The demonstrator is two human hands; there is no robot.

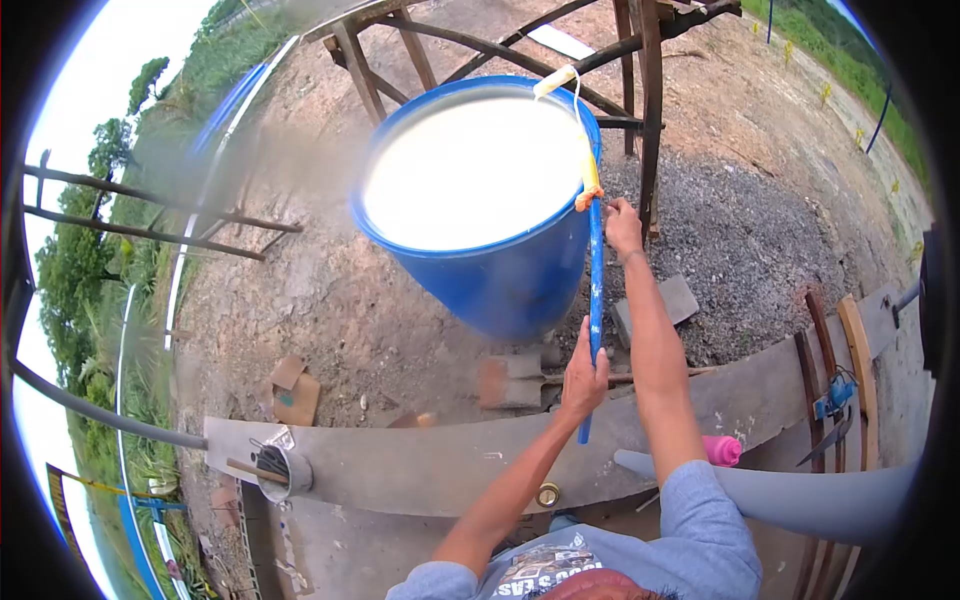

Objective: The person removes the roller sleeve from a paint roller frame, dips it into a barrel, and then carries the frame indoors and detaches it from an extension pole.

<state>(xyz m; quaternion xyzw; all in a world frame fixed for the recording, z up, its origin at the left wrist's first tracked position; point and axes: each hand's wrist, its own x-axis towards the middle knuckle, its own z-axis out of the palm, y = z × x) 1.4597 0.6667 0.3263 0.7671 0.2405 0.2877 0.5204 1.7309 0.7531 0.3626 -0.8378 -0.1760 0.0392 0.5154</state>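
Running through left fingers (583,345), the blue pole (597,270) passes right fingers (618,208).

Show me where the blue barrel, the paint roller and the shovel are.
Blue barrel (485,285): head view, outer wall.
Paint roller (555,82): head view, pale roller end.
Shovel (512,383): head view, metal blade.

Large white letters on the grey-blue short-sleeved cloth shirt (640,560) partly read "'S EAS"; the characters before and after are unclear.

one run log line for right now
left hand: grips blue pole | right hand: near orange tie | roller: at drum rim
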